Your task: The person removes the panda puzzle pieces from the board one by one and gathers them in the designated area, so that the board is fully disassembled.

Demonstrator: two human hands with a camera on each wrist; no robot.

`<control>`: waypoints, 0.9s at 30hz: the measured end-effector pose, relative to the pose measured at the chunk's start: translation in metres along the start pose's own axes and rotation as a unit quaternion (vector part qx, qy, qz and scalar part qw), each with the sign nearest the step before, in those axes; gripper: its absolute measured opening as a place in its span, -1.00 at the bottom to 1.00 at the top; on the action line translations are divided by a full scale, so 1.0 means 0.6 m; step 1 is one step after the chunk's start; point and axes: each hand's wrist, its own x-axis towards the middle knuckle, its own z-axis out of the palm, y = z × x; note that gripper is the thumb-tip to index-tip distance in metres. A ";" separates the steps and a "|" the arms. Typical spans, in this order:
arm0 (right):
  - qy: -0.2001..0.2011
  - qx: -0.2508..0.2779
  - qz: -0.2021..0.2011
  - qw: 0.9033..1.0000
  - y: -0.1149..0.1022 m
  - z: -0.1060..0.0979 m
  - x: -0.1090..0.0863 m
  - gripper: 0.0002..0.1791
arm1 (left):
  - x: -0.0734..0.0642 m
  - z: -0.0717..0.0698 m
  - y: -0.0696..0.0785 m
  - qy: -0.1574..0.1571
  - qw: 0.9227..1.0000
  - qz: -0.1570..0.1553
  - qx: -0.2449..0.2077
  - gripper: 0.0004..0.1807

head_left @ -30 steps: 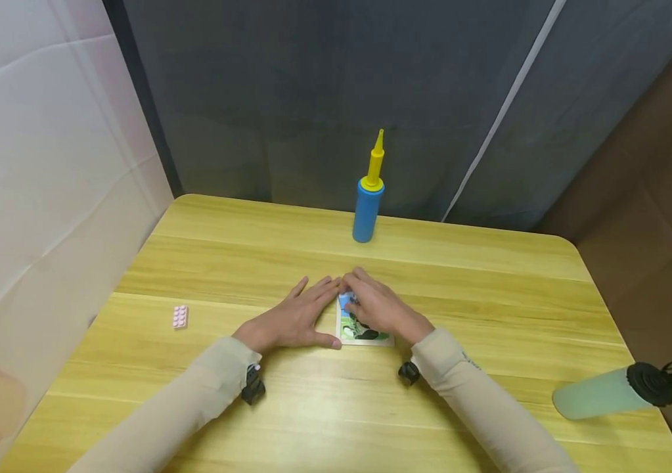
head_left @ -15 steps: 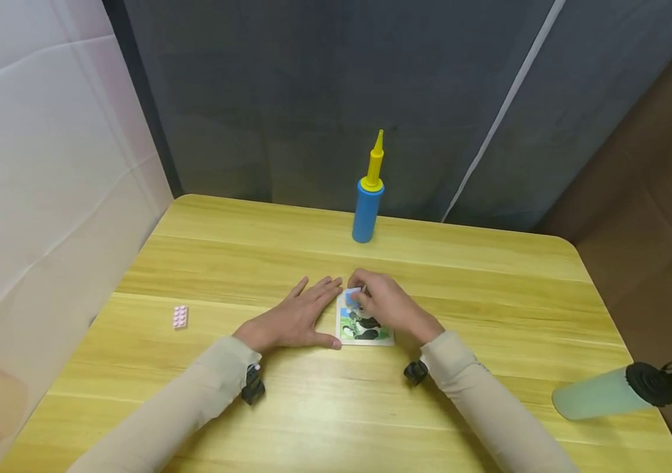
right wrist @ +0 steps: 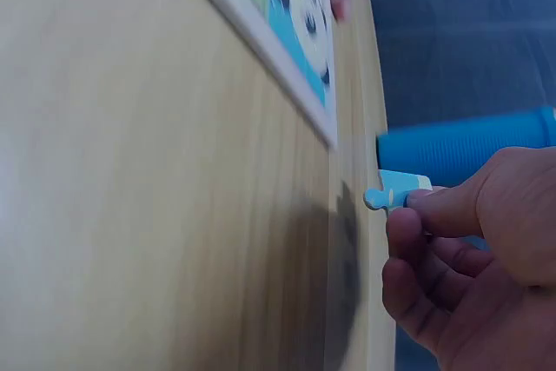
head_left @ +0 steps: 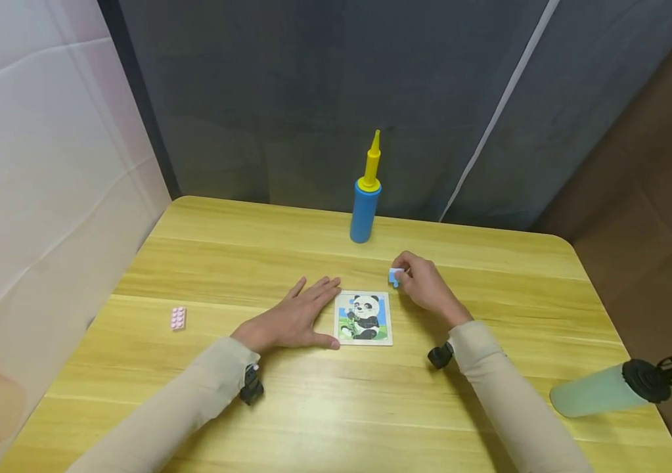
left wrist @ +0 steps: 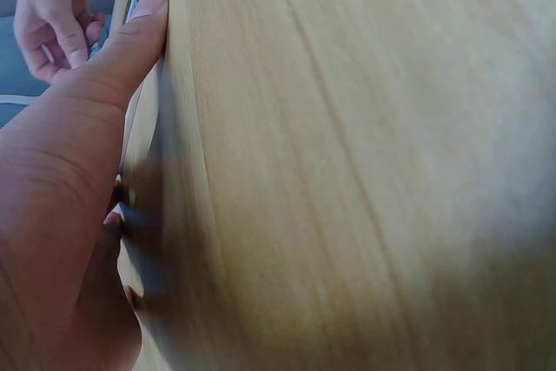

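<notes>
A panda jigsaw puzzle (head_left: 365,318) in a pale square frame lies flat on the table, with a bare gap at its upper left corner. My left hand (head_left: 297,315) rests spread on the tabletop, thumb and fingertips along the puzzle's left edge. Up and to the right of the frame, my right hand (head_left: 427,286) pinches a light blue puzzle piece (head_left: 395,276) between thumb and fingers. The right wrist view shows that piece (right wrist: 397,188) above the table, its rounded knob sticking out from the fingertips.
Behind the puzzle stands a blue and yellow hand pump (head_left: 365,207). A small pink toy brick (head_left: 179,318) lies at the left. Near the right edge is a pale green bottle (head_left: 598,391) with a black lid. Dark cloth (head_left: 312,98) hangs past the table's back edge.
The right hand has lifted the blue piece out of the puzzle's upper left corner and carried it to the right. The left hand has stayed in place.
</notes>
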 end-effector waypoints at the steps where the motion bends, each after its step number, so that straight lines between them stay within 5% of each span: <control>1: 0.003 -0.003 0.005 1.000 0.006 -0.004 0.002 -0.85 | 0.000 0.000 0.000 0.000 1.000 0.000 0.000 0.24; 27: 0.004 -0.039 0.068 0.997 0.044 -0.017 0.028 -0.81 | 0.006 0.000 0.003 -0.001 1.000 0.003 -0.007 0.23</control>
